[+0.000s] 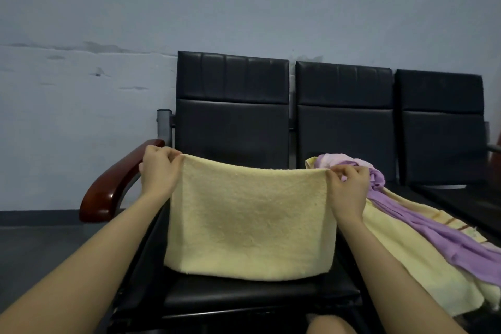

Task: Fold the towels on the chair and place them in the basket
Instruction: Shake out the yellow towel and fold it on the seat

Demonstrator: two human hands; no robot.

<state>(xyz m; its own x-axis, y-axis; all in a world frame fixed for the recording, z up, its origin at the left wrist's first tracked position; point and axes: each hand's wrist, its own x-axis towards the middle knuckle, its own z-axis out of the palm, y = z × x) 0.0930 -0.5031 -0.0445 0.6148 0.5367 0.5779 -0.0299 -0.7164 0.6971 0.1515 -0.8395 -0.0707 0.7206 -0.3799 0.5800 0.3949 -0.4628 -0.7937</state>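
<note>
A pale yellow towel (250, 217) hangs folded in front of me over the left black chair seat (244, 295), its lower fold touching the seat. My left hand (158, 171) pinches its upper left corner. My right hand (348, 190) pinches the upper right corner. The top edge is stretched between both hands. On the middle seat to the right lies a heap of a purple towel (423, 222) over another yellow towel (412, 266) with brown stripes. No basket is in view.
A row of three black padded chairs (344, 116) stands against a grey-blue wall. A reddish wooden armrest (113, 184) curves at the left of the near chair. Dark floor lies to the left. A knee (329, 325) shows at the bottom edge.
</note>
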